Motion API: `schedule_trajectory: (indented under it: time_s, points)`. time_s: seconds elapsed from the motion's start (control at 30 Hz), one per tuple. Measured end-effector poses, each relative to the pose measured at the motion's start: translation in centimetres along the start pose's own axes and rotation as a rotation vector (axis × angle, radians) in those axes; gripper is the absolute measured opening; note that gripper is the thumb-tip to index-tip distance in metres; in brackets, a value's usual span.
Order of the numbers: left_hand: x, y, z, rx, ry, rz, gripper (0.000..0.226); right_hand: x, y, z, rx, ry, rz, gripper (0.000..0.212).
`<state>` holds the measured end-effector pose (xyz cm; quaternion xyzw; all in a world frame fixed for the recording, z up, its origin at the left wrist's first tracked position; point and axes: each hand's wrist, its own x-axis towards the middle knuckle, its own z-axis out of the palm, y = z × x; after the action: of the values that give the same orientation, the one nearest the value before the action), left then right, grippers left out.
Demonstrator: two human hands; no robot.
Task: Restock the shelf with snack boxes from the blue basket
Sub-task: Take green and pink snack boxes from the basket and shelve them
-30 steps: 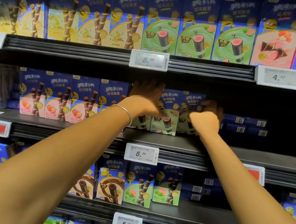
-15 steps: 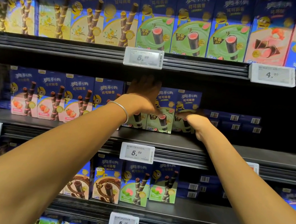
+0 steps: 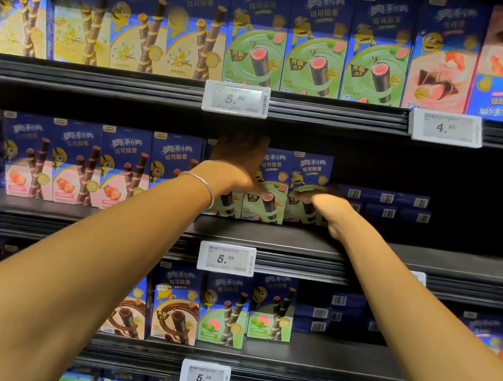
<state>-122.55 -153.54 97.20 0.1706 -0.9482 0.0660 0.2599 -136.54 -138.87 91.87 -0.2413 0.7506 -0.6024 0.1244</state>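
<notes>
Snack boxes (image 3: 270, 192) with green fronts stand upright, long axis vertical, ending the row on the middle shelf (image 3: 423, 258). On the first of them the left hand (image 3: 237, 167) lies flat, fingers straight and spread. At the end box (image 3: 309, 173) the right hand (image 3: 330, 209) bends its fingers against the face; whether it grips, I cannot tell. Free space lies rightward, nearer that hand.

boxes: green-and-blue upright snack cartons (image 3: 264, 201), printed cardboard, smooth, slight sheen | shelf: dark middle shelf board (image 3: 423, 258) under them, matt, smooth, looks like painted metal | tag: white rectangular price tag (image 3: 226, 259) on its near edge, hard plastic frame, dull grey screen | wrist: thin silver bangle (image 3: 204, 184) on my left, polished metal
</notes>
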Motion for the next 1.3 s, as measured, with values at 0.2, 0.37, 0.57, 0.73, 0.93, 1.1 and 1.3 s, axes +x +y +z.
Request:
schedule_trajectory:
  time_s: [0.2, 0.37, 0.57, 0.73, 0.93, 1.1, 1.3]
  points:
    - [-0.9, -0.2, -0.3, 0.015, 0.154, 0.059, 0.121, -0.2, 0.1, -0.2, 0.126, 0.115, 0.002, 0.016]
    - [-3.6, 0.2, -0.4, -0.306, 0.128, -0.007, 0.095, -3.4, -0.3, -0.6, 0.207, 0.250, -0.130, 0.059]
    - [-11.8, 1.1, 0.6, -0.862, 0.411, -0.011, 0.059, -11.0, 0.8, -0.1, 0.241, 0.154, -0.340, 0.073]
    - [-22.4, 2.9, 6.3, -1.161, 0.695, 0.042, 0.035, -18.5, 6.8, 1.1, 0.417, 0.110, -0.418, 0.034]
    - [-39.7, 8.6, 20.0, -1.297, 0.171, -0.222, 0.022, -27.3, 23.2, 4.8, 0.300, 0.074, -0.040, 0.019]
    - [-53.4, 11.5, 31.7, -1.314, -0.408, -0.790, 0.016, -35.8, 38.3, 7.1, 0.139, -0.030, 0.420, 0.006]
    - [-65.1, 14.0, 44.1, -1.186, -0.812, -1.232, 0.014, -42.6, 56.7, 9.2, -0.140, -0.281, 0.713, 0.020]
